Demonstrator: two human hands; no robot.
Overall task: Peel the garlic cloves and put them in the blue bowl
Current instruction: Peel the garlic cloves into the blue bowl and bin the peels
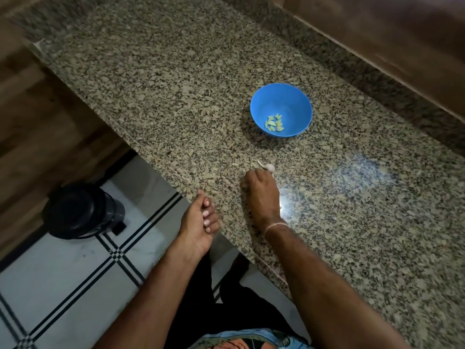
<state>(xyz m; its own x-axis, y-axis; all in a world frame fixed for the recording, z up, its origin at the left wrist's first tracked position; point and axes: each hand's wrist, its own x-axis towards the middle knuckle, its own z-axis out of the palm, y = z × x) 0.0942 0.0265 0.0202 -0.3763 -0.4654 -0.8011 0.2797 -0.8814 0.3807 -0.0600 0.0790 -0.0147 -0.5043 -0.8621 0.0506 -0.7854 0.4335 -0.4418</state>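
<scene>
Inside the blue bowl [289,102], a cluster of peeled cloves [274,123]

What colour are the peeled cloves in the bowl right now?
Pale yellow-green cloves, heaped at the bottom of the blue bowl; the head view shows them best.

Left hand [198,220] hangs loosely curled, palm up; right hand [261,192] reaches forward, fingers seemingly tucked under.
</scene>
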